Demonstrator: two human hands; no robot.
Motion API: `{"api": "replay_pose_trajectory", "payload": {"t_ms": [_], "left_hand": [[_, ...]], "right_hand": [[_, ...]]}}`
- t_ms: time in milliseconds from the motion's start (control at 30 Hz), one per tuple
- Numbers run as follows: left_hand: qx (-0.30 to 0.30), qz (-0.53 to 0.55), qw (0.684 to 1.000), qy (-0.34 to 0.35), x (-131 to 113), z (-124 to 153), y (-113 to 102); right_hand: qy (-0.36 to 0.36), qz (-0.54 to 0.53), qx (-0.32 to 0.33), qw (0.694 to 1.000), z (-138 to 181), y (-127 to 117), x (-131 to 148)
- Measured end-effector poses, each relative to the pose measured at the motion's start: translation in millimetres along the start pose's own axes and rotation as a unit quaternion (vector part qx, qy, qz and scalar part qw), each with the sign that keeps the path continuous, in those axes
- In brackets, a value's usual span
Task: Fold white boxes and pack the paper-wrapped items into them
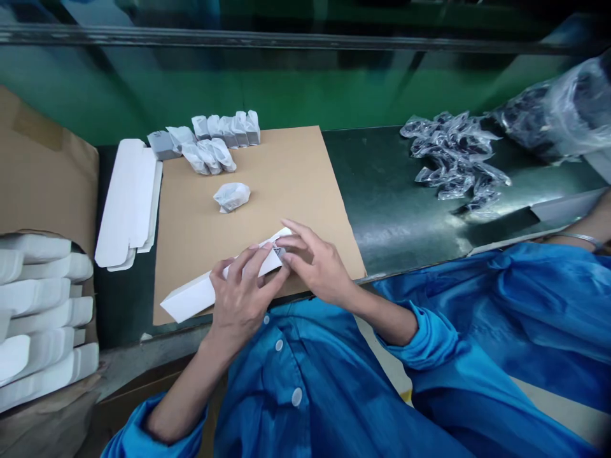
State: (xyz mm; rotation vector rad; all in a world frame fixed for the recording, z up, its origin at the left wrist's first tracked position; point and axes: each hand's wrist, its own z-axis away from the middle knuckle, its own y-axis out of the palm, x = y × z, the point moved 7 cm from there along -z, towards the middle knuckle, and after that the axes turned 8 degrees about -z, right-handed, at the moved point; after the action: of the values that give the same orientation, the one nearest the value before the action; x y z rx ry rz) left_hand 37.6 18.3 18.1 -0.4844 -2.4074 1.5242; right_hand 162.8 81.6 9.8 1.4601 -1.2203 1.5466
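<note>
A long white carton box (191,298) lies slanted on the brown cardboard sheet (305,191) near the table's front edge. My left hand (243,296) is wrapped over its middle, fingers closed on it. My right hand (317,264) pinches the box's open far end, where a small dark item shows at the flap. A single white paper-wrapped bundle (231,196) sits on the cardboard just beyond the box, apart from both hands.
Several wrapped bundles (214,141) cluster at the cardboard's far left corner. Flat white carton blanks (128,200) lie left of it; finished white boxes (41,318) fill a brown case at far left. Small plastic bags (453,162) lie on the green table. A co-worker's wrist with a bangle (585,238) shows at right.
</note>
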Motion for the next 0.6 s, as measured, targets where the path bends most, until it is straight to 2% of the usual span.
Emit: {"api": "replay_pose_trajectory", "payload": {"t_ms": [133,300,433,500,567,600], "left_hand": [[-0.047,-0.01,0.999,-0.013,3,-3,-6],[-0.109,0.001,0.994,0.002,-20,-25,-11],[-0.113,0.037,0.993,0.023,-27,-48,-19],[-0.112,0.03,0.993,0.013,-7,-54,-31],[-0.082,-0.003,0.992,-0.091,43,-51,-39],[-0.037,-0.026,0.981,-0.186,78,-44,-37]], "right_hand": [[-0.004,0.001,0.005,1.0,-1,-2,8],[0.035,-0.04,-0.004,0.999,-16,-21,8],[0.054,-0.035,0.018,0.998,-35,-40,5],[0.062,-0.012,0.014,0.998,-47,-70,2],[0.069,0.035,0.002,0.997,-61,-122,-1],[0.07,0.075,-0.01,0.995,-69,-155,-2]]}}
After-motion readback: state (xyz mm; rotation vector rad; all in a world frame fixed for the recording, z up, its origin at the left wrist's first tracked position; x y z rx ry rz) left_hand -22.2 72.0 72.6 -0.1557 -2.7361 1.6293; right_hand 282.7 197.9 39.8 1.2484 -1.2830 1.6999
